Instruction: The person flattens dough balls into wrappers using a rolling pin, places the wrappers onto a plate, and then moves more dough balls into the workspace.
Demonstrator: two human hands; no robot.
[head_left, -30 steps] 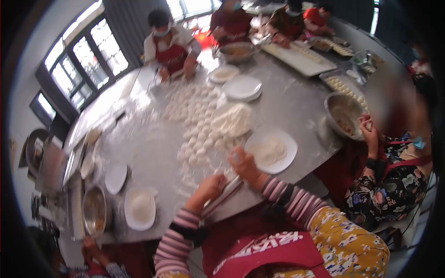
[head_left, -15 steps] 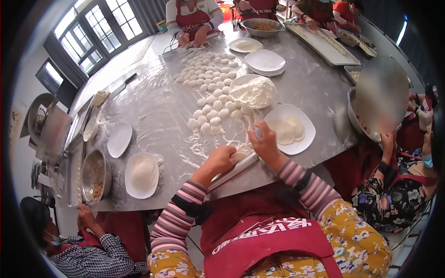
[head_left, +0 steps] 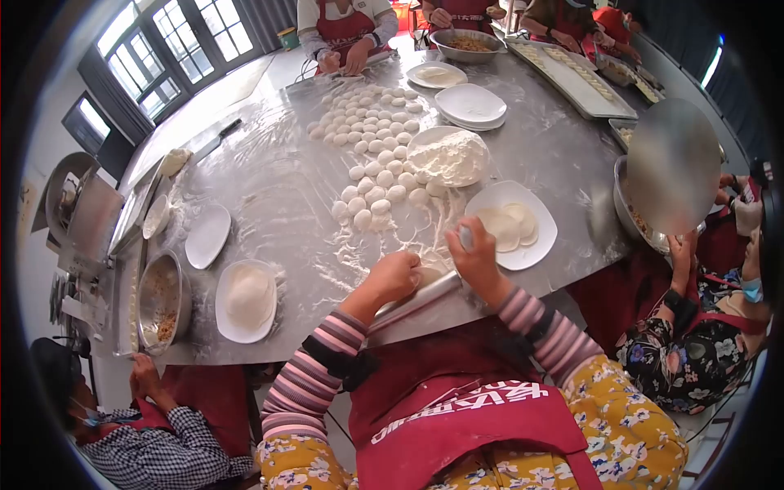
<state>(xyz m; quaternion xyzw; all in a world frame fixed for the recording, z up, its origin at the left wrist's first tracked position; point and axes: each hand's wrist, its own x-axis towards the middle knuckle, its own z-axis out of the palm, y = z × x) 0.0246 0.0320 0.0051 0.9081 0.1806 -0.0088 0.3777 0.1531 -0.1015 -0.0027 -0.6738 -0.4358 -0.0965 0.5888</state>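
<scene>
My left hand (head_left: 395,276) is at the table's near edge, fingers curled at the rim of a thin dough wrapper (head_left: 428,276). Close by on the right, my right hand (head_left: 476,251) is closed around a rolling pin (head_left: 465,238); only its pale grey end shows above the fingers. Most of the wrapper is hidden by my hands. Just beyond my right hand, a white square plate (head_left: 541,242) carries several rolled wrappers (head_left: 508,226). Ahead lie many small floured dough pieces (head_left: 376,194) beside a plate heaped with flour (head_left: 449,155).
To the left are a plate of stacked wrappers (head_left: 249,296), a bare white plate (head_left: 207,236) and a metal bowl of filling (head_left: 164,298). White plates (head_left: 470,104), another filling bowl (head_left: 465,45) and a long tray (head_left: 576,77) stand farther off. Co-workers surround the metal table.
The view has shifted slightly. My hands stay close together at the wrapper, the right still around the rolling pin; their positions have changed only a little.
</scene>
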